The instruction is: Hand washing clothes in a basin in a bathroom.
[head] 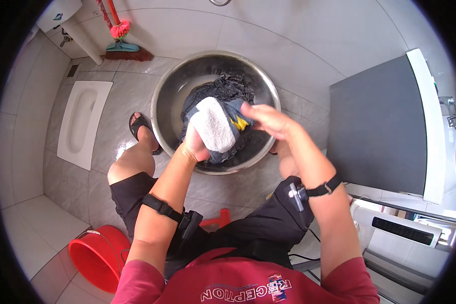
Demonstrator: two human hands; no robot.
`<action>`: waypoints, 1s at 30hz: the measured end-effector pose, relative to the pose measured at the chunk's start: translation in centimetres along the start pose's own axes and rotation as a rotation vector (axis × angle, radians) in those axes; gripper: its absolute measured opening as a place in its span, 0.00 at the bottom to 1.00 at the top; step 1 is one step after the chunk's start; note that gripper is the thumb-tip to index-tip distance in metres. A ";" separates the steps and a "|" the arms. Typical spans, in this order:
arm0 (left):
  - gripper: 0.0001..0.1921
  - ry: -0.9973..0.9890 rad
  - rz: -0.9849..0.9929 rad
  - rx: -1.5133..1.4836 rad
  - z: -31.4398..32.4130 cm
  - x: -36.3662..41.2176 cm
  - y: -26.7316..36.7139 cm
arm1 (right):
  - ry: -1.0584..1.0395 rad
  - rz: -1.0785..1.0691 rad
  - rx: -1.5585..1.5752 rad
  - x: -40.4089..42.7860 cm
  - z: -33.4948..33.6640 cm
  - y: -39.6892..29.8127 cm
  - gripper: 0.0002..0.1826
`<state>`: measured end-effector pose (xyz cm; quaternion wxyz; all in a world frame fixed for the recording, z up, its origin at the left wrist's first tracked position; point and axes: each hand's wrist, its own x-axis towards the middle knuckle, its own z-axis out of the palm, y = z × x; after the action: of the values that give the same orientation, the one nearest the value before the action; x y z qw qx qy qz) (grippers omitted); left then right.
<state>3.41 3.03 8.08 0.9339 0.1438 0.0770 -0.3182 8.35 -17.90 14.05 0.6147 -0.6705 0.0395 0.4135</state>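
Note:
Before me on the floor stands a large round metal basin point(160, 81) with dark wet cloth point(228, 86) and some cloudy water inside. Over it, my left hand point(196, 143) holds a bundled blue-grey cloth point(233, 107) with a white terry part point(214, 125) facing up and a yellow patch point(240, 123). My right hand point(268, 121) is at the bundle's right side, thumb raised and fingers spread; its fingertips are partly hidden beside the cloth, so contact is unclear.
A white squat toilet point(81, 123) is set in the tiled floor at left. A broom point(127, 53) leans at the wall behind it. A red bucket point(98, 258) stands at lower left, a red plastic stool point(224, 217) under me. A grey-topped cabinet or panel point(376, 129) is at right.

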 end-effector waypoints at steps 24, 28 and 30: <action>0.18 0.291 0.177 0.286 0.2 -3.3 6.3 | -0.182 -0.089 0.084 -4.3 -1.0 -5.5 0.25; 0.16 0.257 0.107 0.593 0.8 -5.6 8.8 | -0.107 -0.395 0.144 -6.6 0.8 -8.1 0.24; 0.17 0.402 0.034 0.902 3.9 -6.2 9.1 | -0.093 -0.498 0.097 -7.4 1.8 -9.5 0.22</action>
<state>4.34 12.27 15.26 0.7504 0.5933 0.1080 -0.2706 7.95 -17.46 26.17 0.7302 -0.6094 -0.1355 0.2775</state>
